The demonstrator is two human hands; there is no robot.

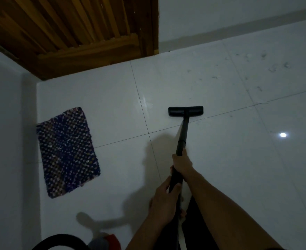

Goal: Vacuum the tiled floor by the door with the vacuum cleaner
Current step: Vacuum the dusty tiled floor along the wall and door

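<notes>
The black vacuum wand (183,134) slants forward from my hands to its flat floor nozzle (185,111), which rests on the white tiled floor (238,159) near a tile joint. My right hand (182,164) grips the wand higher up, and my left hand (164,201) grips it lower, closer to my body. The wooden door (73,33) stands at the top left, beyond the nozzle. Part of the vacuum's black hose (58,239) and a red and grey body part (105,241) show at the bottom edge.
A blue woven mat (67,152) lies on the floor left of the wand, near the left wall (4,141). Dust and hair (267,69) are scattered on the tiles at the upper right, by the far wall. A light reflection (283,135) glints on the right.
</notes>
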